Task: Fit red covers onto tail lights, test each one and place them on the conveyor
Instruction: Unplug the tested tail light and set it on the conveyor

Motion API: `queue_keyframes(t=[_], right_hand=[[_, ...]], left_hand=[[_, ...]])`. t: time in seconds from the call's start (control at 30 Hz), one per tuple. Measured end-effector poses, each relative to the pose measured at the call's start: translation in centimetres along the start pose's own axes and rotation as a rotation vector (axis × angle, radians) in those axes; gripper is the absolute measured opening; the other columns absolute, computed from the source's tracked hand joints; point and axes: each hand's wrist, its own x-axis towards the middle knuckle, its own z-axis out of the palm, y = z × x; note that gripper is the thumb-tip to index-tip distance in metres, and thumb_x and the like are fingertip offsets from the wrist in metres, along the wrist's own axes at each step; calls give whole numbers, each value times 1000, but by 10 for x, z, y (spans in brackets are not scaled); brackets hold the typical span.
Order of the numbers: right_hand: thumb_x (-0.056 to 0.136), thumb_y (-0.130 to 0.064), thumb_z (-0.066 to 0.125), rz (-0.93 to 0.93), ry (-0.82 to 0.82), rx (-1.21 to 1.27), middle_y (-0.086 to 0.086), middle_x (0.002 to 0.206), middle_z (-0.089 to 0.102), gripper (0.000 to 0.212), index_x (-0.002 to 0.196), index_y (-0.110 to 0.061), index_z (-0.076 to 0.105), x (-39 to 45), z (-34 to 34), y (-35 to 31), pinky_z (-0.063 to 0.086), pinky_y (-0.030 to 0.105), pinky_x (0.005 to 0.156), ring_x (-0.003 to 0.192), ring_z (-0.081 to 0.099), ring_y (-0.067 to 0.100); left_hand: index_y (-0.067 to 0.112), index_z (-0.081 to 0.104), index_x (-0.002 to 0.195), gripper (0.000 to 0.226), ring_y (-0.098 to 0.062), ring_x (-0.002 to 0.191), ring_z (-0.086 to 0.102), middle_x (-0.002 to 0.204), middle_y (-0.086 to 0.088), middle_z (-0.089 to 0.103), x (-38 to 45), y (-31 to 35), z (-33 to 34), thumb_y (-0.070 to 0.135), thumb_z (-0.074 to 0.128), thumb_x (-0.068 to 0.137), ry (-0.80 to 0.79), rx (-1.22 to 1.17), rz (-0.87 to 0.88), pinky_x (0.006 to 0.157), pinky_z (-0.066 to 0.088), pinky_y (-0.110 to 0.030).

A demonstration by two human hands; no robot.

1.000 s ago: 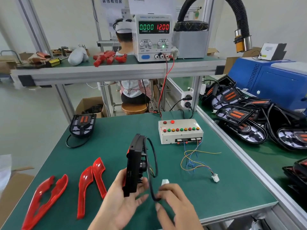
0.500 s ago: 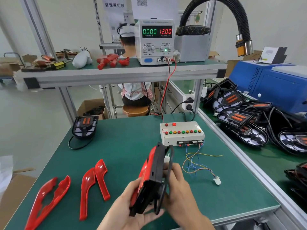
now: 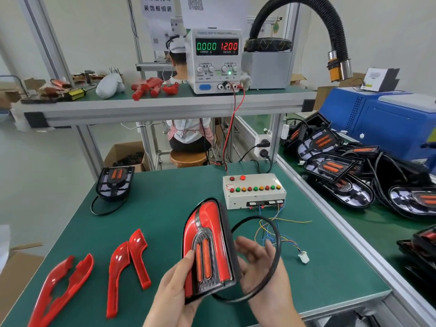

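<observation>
The power supply [image 3: 215,61] on the upper shelf [image 3: 151,109] shows 0.000 in green over the word CURRENT and 12.00 in red over VOLTAGE. Its brand strip along the top is too blurred to read. Paper sheets hang behind it with Chinese characters and a QR code [image 3: 195,3]; the characters are too soft to read with confidence. A red lead and a black lead run from the supply down toward the white test box [image 3: 253,193], which carries a row of red, green and orange buttons.

The tail light [image 3: 208,250] with its red cover fitted is held upright above the green counter [image 3: 165,208], lens facing the camera. The left hand [image 3: 175,291] grips its lower left edge, thumb lying on the lens beside the two orange bars. The right hand [image 3: 262,267] is behind the right side of the housing, fingers loosely spread and touching the back, palm showing. The light's black cable [image 3: 274,253] loops around the right hand.

Loose red covers [image 3: 127,260] lie on the counter to the left of the hands. An uncovered tail light [image 3: 115,182] sits at the far left corner.
</observation>
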Motion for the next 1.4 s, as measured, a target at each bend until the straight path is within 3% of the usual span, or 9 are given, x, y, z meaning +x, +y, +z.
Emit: queue_keyframes(t=[0.07, 0.13, 0.23, 0.4, 0.6, 0.73, 0.87, 1.13, 1.4], right_hand=[[80, -62, 46, 11, 21, 38, 21, 99, 74, 75, 107, 3, 71, -8, -12, -5, 55, 47, 77, 80, 73, 37], [86, -67, 41, -13, 107, -77, 15, 98, 77, 70, 112, -9, 70, -17, -20, -5, 51, 47, 85, 85, 74, 36], [104, -27, 50, -237, 209, -397, -5, 98, 79, 26, 129, -25, 57, -36, -16, -5, 52, 41, 85, 85, 77, 17], [93, -23, 67, -342, 199, -736, -31, 103, 71, 46, 137, -31, 53, -37, -15, -13, 41, 13, 86, 94, 63, -18], [87, -17, 75, -315, 85, -768, -17, 114, 73, 52, 134, -33, 58, -31, -18, -16, 50, 15, 90, 104, 67, -6], [92, -10, 69, -313, -13, -743, -10, 105, 77, 36, 125, -24, 66, -35, -21, -22, 50, 8, 80, 101, 70, 1], [86, -29, 70, -342, -67, -686, -6, 112, 77, 41, 127, -23, 67, -40, -26, -34, 49, 8, 82, 106, 70, 6], [93, -44, 66, -345, -64, -649, -18, 132, 66, 43, 135, -47, 58, -50, -46, -74, 43, 31, 105, 124, 60, 2], [104, -32, 52, -540, 381, -819, -18, 112, 73, 25, 125, -38, 65, -41, -106, -141, 53, 25, 89, 103, 68, -2]], left_hand=[[12, 81, 104, 33, -30, 97, 76, 110, -20, 76, -2, 1, 6, 33, 67, 85, -2, 41, 95, 69, 62, -32], [19, 82, 101, 23, -28, 100, 76, 108, -14, 78, -1, 2, 11, 30, 63, 93, 59, 148, 207, 78, 61, -33], [28, 80, 94, 22, -19, 93, 75, 96, -2, 80, -2, -4, 13, 30, 59, 101, 131, 403, 330, 84, 54, -37], [26, 71, 89, 14, -6, 73, 68, 79, 9, 75, -9, -14, 25, 35, 63, 97, 115, 694, 382, 61, 46, -8], [29, 68, 100, 9, 5, 82, 68, 86, 19, 75, -14, -16, 37, 23, 62, 99, 74, 716, 413, 67, 45, -4], [30, 69, 106, 17, 1, 85, 70, 90, 14, 76, -14, -16, 42, 37, 60, 93, -35, 710, 430, 70, 47, -6], [29, 69, 109, 32, -4, 87, 72, 94, 10, 77, -8, -17, 51, 49, 55, 87, -123, 716, 462, 74, 51, -11], [37, 67, 112, 36, -2, 97, 70, 103, 15, 75, 10, -29, 97, 60, 51, 89, -194, 682, 445, 79, 51, -16], [28, 66, 101, 37, -8, 91, 67, 98, 6, 69, 36, -88, 201, 58, 45, 101, -328, 754, 334, 79, 54, -37]])
